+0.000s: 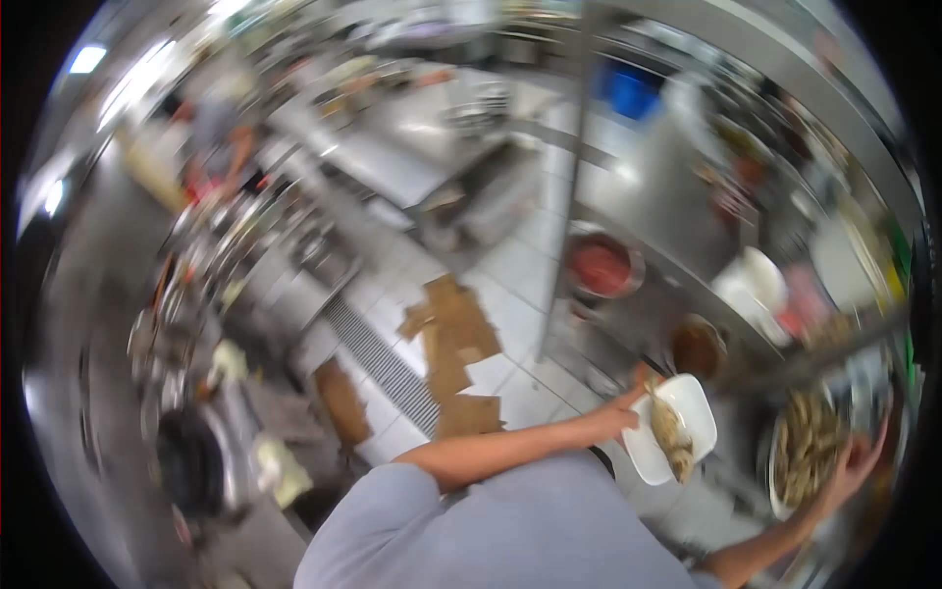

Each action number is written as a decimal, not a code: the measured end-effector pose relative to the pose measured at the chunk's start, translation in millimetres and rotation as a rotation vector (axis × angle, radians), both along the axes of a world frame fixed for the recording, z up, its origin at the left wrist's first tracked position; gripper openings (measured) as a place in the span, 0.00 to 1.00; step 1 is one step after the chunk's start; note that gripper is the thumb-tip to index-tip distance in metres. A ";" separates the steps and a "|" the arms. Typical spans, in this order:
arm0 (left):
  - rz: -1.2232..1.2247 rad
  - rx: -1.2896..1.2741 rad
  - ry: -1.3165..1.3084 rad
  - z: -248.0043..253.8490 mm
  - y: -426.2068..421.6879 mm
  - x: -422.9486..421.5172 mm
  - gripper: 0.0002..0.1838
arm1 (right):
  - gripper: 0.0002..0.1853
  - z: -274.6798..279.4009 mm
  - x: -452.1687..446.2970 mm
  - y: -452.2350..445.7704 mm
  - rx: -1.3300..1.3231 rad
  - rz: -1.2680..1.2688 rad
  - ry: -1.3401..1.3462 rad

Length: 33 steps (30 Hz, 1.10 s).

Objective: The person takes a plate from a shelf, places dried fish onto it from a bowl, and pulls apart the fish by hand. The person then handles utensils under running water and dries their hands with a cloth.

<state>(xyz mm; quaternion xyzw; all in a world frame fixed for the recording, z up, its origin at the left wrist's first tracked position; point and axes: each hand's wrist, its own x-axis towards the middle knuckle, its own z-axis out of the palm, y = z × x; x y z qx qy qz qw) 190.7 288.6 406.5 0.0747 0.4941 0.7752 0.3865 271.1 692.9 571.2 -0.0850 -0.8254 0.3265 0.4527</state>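
Observation:
My left hand point(616, 420) grips the edge of a white rectangular dish point(699, 410) in front of my body. In the dish lies what looks like a whole fish point(668, 432), yellowish-brown, with one end near the rim by my fingers. Over at the far right, my right hand point(852, 475) is spread beside a round metal bowl point(778, 491), its fingers apart and nothing visible in them. Many brownish, elongated pieces point(810, 442) fill that bowl; blur hides what they are. I cannot tell whether my right hand touches the rim.
A pot of red contents point(601, 267) and a pot of brown liquid point(699, 350) stand along the right-hand counter. A metal post point(567, 236) rises near them. Flattened cardboard point(451, 339) and a drain grate point(383, 365) cover part of the floor. Another person point(218, 147) stands at the left stoves.

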 end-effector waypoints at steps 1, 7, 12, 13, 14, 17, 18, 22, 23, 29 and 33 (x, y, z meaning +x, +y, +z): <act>0.073 0.049 0.079 -4.5 -21.0 4.1 0.47 | 0.31 13.4 -14.6 -46.0 -0.021 0.063 0.027; 0.413 0.005 0.160 -7.7 -181.4 30.2 0.50 | 0.31 4.4 -98.1 -274.5 -0.173 0.552 0.071; 0.799 -0.055 0.099 -32.2 -270.1 68.9 0.49 | 0.32 -1.0 -131.5 -478.5 -0.098 1.014 0.093; 0.920 -0.003 0.060 -33.0 -284.3 80.8 0.49 | 0.33 0.3 -132.4 -511.3 -0.083 1.110 0.074; 1.043 0.047 0.024 -34.1 -294.5 90.8 0.49 | 0.33 0.0 -133.8 -540.1 -0.073 1.208 0.057; 1.347 0.152 -0.064 -54.0 -331.8 120.6 0.48 | 0.33 -15.1 -135.3 -634.2 -0.151 1.530 0.022; 1.456 0.170 -0.120 -66.9 -341.3 131.0 0.47 | 0.34 -20.3 -131.0 -662.7 -0.153 1.636 0.001; 1.902 0.303 -0.133 -78.1 -369.5 188.8 0.43 | 0.33 -33.5 -90.8 -763.5 -0.224 2.044 -0.127; 1.988 0.303 -0.143 -71.4 -372.1 205.7 0.42 | 0.33 -37.5 -79.0 -783.9 -0.214 2.140 -0.162; 2.490 0.228 -0.218 -75.3 -366.4 282.9 0.39 | 0.32 -47.8 18.7 -871.2 -0.124 2.533 -0.249; 2.693 0.304 -0.192 -97.5 -362.0 335.9 0.38 | 0.31 -67.5 91.3 -906.9 -0.107 2.699 -0.279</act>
